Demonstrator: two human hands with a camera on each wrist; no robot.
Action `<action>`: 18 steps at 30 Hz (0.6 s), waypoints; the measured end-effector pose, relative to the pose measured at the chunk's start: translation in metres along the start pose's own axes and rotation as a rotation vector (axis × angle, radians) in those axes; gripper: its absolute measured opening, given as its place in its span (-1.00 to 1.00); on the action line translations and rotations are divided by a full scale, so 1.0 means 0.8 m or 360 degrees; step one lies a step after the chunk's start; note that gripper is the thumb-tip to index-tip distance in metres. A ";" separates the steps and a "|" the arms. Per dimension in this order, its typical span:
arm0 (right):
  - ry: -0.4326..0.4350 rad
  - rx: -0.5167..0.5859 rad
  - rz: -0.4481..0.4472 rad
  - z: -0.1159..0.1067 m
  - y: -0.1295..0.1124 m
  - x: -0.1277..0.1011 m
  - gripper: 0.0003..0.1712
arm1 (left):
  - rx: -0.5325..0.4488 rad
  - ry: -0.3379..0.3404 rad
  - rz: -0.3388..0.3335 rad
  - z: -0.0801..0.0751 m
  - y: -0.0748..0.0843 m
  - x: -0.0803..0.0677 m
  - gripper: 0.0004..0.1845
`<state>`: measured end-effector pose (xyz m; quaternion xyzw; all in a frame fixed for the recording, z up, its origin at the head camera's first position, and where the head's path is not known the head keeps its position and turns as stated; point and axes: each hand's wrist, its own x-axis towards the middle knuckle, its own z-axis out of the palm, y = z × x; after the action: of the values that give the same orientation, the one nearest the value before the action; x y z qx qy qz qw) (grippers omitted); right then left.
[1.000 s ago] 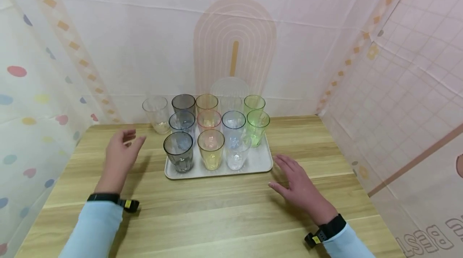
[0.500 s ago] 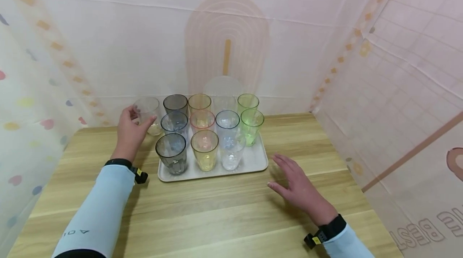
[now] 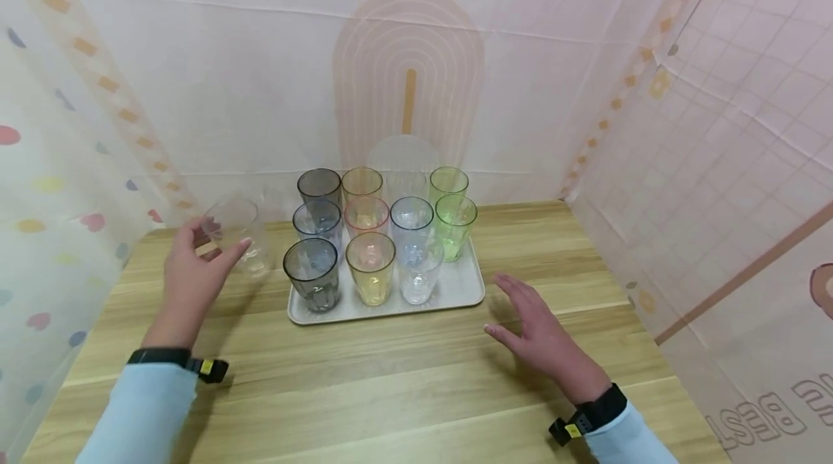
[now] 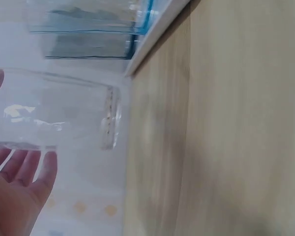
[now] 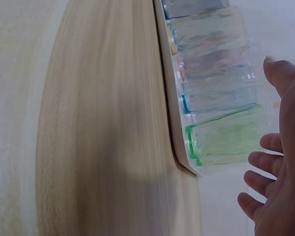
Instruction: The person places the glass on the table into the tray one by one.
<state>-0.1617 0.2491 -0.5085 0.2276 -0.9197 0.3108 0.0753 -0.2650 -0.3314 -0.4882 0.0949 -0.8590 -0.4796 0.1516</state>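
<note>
My left hand (image 3: pixel 211 253) grips a clear plastic cup (image 3: pixel 236 231) to the left of the tray, and the cup leans a little to the left. In the left wrist view the clear cup (image 4: pixel 59 108) lies between the thumb and fingers of my left hand (image 4: pixel 17 184). A white tray (image 3: pixel 463 283) holds several upright cups: grey, yellow, pink, blue, clear and green. My right hand (image 3: pixel 530 323) hovers open over the table just right of the tray's front corner and holds nothing. The right wrist view shows my right hand (image 5: pixel 280 167) beside the green cup (image 5: pixel 226 135).
The wooden table (image 3: pixel 390 384) is enclosed by patterned fabric walls at the back (image 3: pixel 260 88), left and right. The tray edge (image 5: pixel 171 113) runs along the cups. Bare tabletop lies in front of the tray between my hands.
My left hand reached back to the clear cup standing left of the tray, took hold of it and drew it nearer and leftwards. My right hand has hardly moved.
</note>
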 end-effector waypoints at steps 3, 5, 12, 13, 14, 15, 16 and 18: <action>-0.0026 0.0050 0.0033 -0.002 -0.001 0.000 -0.04 | 0.0043 0.0005 0.0036 -0.024 0.002 -0.033 -0.12; -0.0037 0.0088 0.0049 -0.003 -0.002 0.000 -0.04 | 0.0056 -0.0012 0.0073 -0.038 0.004 -0.055 -0.13; -0.0052 0.0184 0.0062 -0.005 -0.008 0.002 -0.04 | -0.0012 -0.0150 0.0396 -0.050 0.014 -0.125 -0.19; -0.0057 0.0194 0.0066 -0.004 -0.009 0.003 -0.04 | -0.0019 -0.0168 0.0437 -0.048 0.016 -0.134 -0.19; -0.0062 0.0204 0.0072 -0.004 -0.009 0.003 -0.04 | -0.0029 -0.0184 0.0477 -0.045 0.018 -0.142 -0.18; -0.0067 0.0217 0.0078 -0.003 -0.010 0.003 -0.03 | -0.0039 -0.0209 0.0511 -0.042 0.021 -0.148 -0.17; -0.0071 0.0228 0.0087 -0.003 -0.011 0.003 -0.01 | -0.0045 -0.0231 0.0543 -0.039 0.024 -0.155 -0.16; -0.0084 0.0258 0.0115 -0.001 -0.012 0.003 0.03 | -0.0060 -0.0281 0.0605 -0.032 0.029 -0.164 -0.13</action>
<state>-0.1592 0.2420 -0.5021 0.2078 -0.9008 0.3807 0.0211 -0.1334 -0.2991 -0.4777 -0.1140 -0.8624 -0.4648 0.1653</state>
